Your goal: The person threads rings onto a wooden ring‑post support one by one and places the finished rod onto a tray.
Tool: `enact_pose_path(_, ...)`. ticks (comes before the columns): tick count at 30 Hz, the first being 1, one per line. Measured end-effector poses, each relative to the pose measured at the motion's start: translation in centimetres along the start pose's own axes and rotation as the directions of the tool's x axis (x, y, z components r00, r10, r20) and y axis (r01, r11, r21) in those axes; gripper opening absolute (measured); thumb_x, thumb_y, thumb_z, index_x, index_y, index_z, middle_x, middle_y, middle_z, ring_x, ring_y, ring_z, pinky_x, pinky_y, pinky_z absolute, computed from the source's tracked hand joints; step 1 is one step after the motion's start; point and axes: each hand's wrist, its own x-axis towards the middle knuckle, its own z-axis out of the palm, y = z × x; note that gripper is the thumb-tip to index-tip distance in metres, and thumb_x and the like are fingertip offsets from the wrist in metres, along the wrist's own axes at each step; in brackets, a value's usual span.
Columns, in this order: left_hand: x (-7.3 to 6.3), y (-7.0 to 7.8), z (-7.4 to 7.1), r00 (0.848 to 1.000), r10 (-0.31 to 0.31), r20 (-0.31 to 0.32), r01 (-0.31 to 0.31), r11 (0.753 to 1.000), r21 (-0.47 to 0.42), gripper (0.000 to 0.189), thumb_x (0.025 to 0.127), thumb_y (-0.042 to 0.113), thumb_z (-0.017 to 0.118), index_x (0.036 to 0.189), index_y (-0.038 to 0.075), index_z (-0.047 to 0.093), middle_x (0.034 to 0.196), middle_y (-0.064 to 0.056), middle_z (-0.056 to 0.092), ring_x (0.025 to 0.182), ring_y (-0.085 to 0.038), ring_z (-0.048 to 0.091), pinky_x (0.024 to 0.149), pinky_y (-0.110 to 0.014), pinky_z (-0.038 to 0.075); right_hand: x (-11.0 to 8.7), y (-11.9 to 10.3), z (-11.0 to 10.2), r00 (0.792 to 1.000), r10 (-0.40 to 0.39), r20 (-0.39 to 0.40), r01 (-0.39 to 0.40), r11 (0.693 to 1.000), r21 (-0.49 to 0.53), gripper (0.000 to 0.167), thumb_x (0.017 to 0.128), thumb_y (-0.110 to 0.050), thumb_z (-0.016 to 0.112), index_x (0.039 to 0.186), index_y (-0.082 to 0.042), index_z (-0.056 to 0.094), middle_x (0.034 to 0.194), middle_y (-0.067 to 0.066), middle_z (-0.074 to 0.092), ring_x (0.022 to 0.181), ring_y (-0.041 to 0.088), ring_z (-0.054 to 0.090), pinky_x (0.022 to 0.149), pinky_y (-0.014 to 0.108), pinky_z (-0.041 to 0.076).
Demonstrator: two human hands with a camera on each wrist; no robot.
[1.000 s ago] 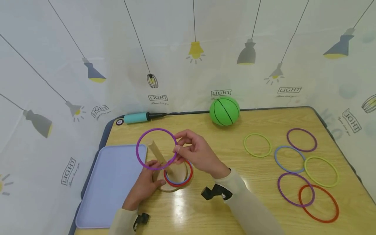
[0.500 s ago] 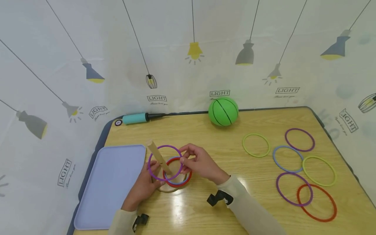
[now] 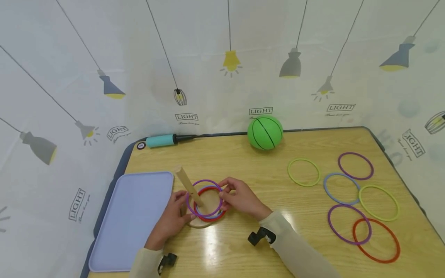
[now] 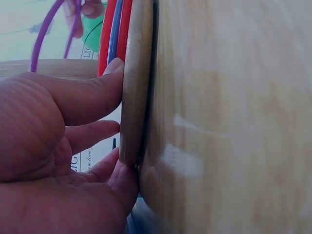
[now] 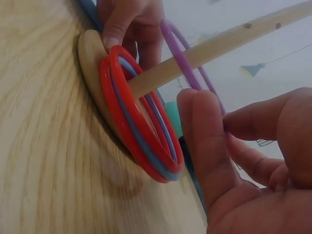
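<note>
A purple ring (image 5: 183, 61) is pinched between the thumb and fingers of my right hand (image 3: 240, 197). It hangs tilted around the wooden peg (image 3: 186, 182), above the stacked rings. Around the peg's foot lie two red rings (image 4: 106, 36) with a blue ring (image 4: 116, 31) between them. My left hand (image 3: 170, 218) grips the edge of the round wooden base (image 4: 136, 87), its thumb on the upper face near the rings and its fingers at the rim.
Loose purple, blue, yellow-green and red rings (image 3: 396, 247) lie on the table's right side, some overlapping. A lavender tray (image 3: 132, 216) is at the left. A green ball (image 3: 265, 133) and a teal hand pump (image 3: 161, 141) stand along the back edge.
My right hand has lowered the purple ring from the peg's top and moved it slightly right; it now encircles the peg lower down. The left hand has stayed on the base.
</note>
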Motion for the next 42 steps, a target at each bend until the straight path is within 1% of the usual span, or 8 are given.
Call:
enact_pose_path(6, -0.1, 0.1, -0.2, 1.000, 0.006, 0.002, -0.006, 0.999, 0.040, 0.075, 0.083, 0.004, 0.087, 0.147, -0.013, 0.053, 0.150, -0.030, 0.046, 0.141, -0.050, 0.046, 0.120, -0.064, 0.035, 0.1, 0.7, -0.1, 0.999, 0.026, -0.036, -0.028, 0.997, -0.071, 0.024, 0.101, -0.007, 0.066, 0.123, 0.002, 0.065, 0.089, 0.013, 0.066, 0.064, 0.021, 0.074, 0.065, 0.041, 0.065)
enact_pose_path(11, -0.1, 0.2, -0.2, 1.000, -0.006, 0.013, 0.005, 0.999, 0.041, 0.074, 0.085, 0.005, 0.086, 0.148, -0.013, 0.052, 0.150, -0.030, 0.046, 0.142, -0.050, 0.045, 0.120, -0.063, 0.035, 0.1, 1.1, -0.1, 0.996, 0.058, -0.071, -0.066, 0.991, -0.119, 0.021, 0.100, -0.006, 0.068, 0.120, 0.001, 0.068, 0.091, 0.013, 0.068, 0.066, 0.025, 0.074, 0.063, 0.038, 0.065)
enact_pose_path(17, -0.1, 0.4, -0.2, 1.000, 0.000, 0.005, 0.000, 0.999, 0.045, 0.074, 0.084, 0.006, 0.087, 0.147, -0.013, 0.053, 0.150, -0.030, 0.047, 0.142, -0.050, 0.046, 0.119, -0.063, 0.036, 0.1, 1.4, -0.3, 0.989, 0.091, -0.119, -0.110, 0.982, -0.155, 0.017, 0.097, -0.009, 0.071, 0.112, -0.003, 0.071, 0.087, 0.009, 0.071, 0.063, 0.021, 0.074, 0.060, 0.032, 0.062)
enact_pose_path(27, -0.1, -0.1, -0.1, 1.000, -0.001, 0.008, 0.000, 0.999, 0.043, 0.075, 0.083, 0.006, 0.088, 0.147, -0.014, 0.053, 0.150, -0.029, 0.047, 0.142, -0.048, 0.046, 0.119, -0.062, 0.036, -0.5, 1.9, -1.1, 0.991, 0.063, -0.116, -0.087, 0.972, -0.219, 0.020, 0.092, -0.013, 0.076, 0.109, -0.005, 0.070, 0.074, 0.006, 0.071, 0.058, 0.018, 0.070, 0.059, 0.026, 0.053)
enact_pose_path(31, -0.1, 0.0, -0.1, 1.000, -0.003, 0.011, 0.003, 0.999, 0.044, 0.075, 0.084, 0.006, 0.087, 0.147, -0.013, 0.053, 0.151, -0.029, 0.046, 0.142, -0.049, 0.046, 0.119, -0.063, 0.036, -1.3, 2.1, -2.0, 0.992, 0.047, -0.117, -0.072, 0.971, -0.227, 0.021, 0.092, -0.012, 0.074, 0.110, -0.005, 0.069, 0.073, 0.003, 0.070, 0.057, 0.019, 0.069, 0.057, 0.026, 0.053)
enact_pose_path(35, -0.1, 0.1, -0.2, 0.998, -0.042, 0.037, 0.041, 0.999, 0.030, 0.075, 0.087, 0.008, 0.086, 0.150, -0.011, 0.050, 0.156, -0.027, 0.043, 0.147, -0.048, 0.042, 0.121, -0.061, 0.034, -2.5, 2.3, -3.5, 0.993, 0.024, -0.116, -0.052, 0.969, -0.243, 0.019, 0.095, -0.013, 0.074, 0.111, -0.004, 0.069, 0.073, 0.003, 0.069, 0.058, 0.020, 0.067, 0.055, 0.027, 0.052)
enact_pose_path(38, -0.1, 0.3, -0.2, 0.996, -0.069, 0.051, 0.068, 0.997, 0.023, 0.075, 0.088, 0.010, 0.085, 0.152, -0.009, 0.049, 0.158, -0.026, 0.041, 0.149, -0.047, 0.039, 0.123, -0.060, 0.032, -3.5, 2.6, -5.0, 0.993, 0.015, -0.121, -0.046, 0.964, -0.261, 0.019, 0.097, -0.016, 0.074, 0.112, -0.005, 0.069, 0.076, 0.004, 0.069, 0.061, 0.021, 0.067, 0.055, 0.028, 0.053)
enact_pose_path(42, -0.1, 0.3, -0.2, 0.996, -0.070, 0.049, 0.069, 0.997, 0.024, 0.075, 0.088, 0.009, 0.085, 0.151, -0.009, 0.050, 0.158, -0.026, 0.041, 0.149, -0.047, 0.039, 0.123, -0.060, 0.032, -4.7, 2.8, -7.0, 0.991, -0.002, -0.137, -0.039, 0.956, -0.292, 0.019, 0.098, -0.020, 0.074, 0.113, -0.008, 0.071, 0.083, 0.004, 0.069, 0.067, 0.018, 0.068, 0.060, 0.028, 0.055)
